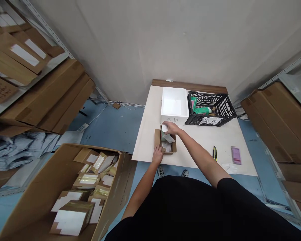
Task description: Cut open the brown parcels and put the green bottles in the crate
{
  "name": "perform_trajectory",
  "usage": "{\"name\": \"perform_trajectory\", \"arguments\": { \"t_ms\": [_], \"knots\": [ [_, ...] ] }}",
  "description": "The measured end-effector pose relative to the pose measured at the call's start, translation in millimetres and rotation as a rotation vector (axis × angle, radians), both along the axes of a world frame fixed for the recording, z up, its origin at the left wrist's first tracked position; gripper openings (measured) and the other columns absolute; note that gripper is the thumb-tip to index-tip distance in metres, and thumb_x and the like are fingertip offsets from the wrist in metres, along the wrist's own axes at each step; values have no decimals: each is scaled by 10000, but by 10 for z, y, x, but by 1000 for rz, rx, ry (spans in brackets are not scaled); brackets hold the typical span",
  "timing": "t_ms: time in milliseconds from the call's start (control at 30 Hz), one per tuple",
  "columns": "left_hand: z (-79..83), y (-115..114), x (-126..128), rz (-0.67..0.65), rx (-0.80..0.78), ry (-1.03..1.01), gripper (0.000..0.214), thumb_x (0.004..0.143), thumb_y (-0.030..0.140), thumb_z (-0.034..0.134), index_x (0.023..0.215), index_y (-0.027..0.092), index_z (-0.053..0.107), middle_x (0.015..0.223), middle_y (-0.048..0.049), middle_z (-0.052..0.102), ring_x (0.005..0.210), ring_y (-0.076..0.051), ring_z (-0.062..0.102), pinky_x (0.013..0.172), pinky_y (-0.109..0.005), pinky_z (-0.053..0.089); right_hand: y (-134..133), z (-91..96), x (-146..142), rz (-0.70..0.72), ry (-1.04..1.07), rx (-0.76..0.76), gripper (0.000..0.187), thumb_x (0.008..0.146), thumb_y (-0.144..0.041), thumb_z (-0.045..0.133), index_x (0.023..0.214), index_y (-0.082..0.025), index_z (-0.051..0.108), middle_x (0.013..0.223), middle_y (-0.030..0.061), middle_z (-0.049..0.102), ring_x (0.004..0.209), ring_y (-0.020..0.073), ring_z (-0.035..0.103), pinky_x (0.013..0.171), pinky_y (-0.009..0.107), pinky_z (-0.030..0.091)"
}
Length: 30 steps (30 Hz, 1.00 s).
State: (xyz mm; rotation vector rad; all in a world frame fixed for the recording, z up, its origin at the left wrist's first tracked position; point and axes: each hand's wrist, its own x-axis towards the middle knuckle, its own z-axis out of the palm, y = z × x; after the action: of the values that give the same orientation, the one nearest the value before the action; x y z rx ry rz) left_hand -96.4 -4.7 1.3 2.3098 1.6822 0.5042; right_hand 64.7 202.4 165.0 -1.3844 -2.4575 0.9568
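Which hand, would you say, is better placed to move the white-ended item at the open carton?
Probably the right hand: it holds the white-ended item, whereas the left hand is at the open carton's near side.

We've got a white table [145,137] carrying white bin [174,117], black crate [227,119], open carton [157,136]. At right we see yellow-black cutter [214,153], blurred purple item [236,155], crumpled white item [230,168].

Handwriting [168,119] on white box [174,95], on black crate sign [210,121], on shelf carton [5,90]; none clearly legible
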Motion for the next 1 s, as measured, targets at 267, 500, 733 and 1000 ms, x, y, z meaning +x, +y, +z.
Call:
{"name": "perform_trajectory", "arguments": {
  "t_ms": [267, 500, 733, 1000],
  "knots": [
    [262, 59, -70, 26, -72, -21, 258, 880, 144, 668, 1087, 226, 798, 1350, -132, 696, 1400, -345, 554, 1208, -547, 470, -200, 82, 93, -77, 47, 17, 666, 669, -241, 852, 1296, -251, 627, 1140, 31, 737, 960, 254, 670, 792, 293, 489],
    [553, 266, 259, 66, 68, -124, 757, 892, 122, 561, 1636, 232, 469, 1722, -105, 425, 1633, -356, 292, 1284, -546, 360, -173, -19, 227, -156, 177, -74, 640, 645, -269, 882, 1238, -260, 643, 1111, 5, 743, 963, 233, 689, 833, 304, 518],
    [269, 87, 156, 126, 5, -88, 700, 853, 115, 579, 1552, 167, 559, 1580, -183, 587, 1601, -387, 357, 1223, -566, 430, -78, 46, 501, -202, 261, -104, 684, 609, -280, 906, 1242, -229, 651, 1156, 30, 734, 1021, 244, 685, 898, 339, 545],
    [627, 673, 353, 175, -12, -267, 630, 930, 235, 613, 1556, 214, 541, 1541, -132, 613, 1425, -317, 555, 1212, -448, 462, -83, 278, 1219, -126, 432, -94, 717, 618, -301, 907, 1289, -210, 672, 1240, 57, 716, 1111, 265, 681, 982, 377, 553]
  ]
}}
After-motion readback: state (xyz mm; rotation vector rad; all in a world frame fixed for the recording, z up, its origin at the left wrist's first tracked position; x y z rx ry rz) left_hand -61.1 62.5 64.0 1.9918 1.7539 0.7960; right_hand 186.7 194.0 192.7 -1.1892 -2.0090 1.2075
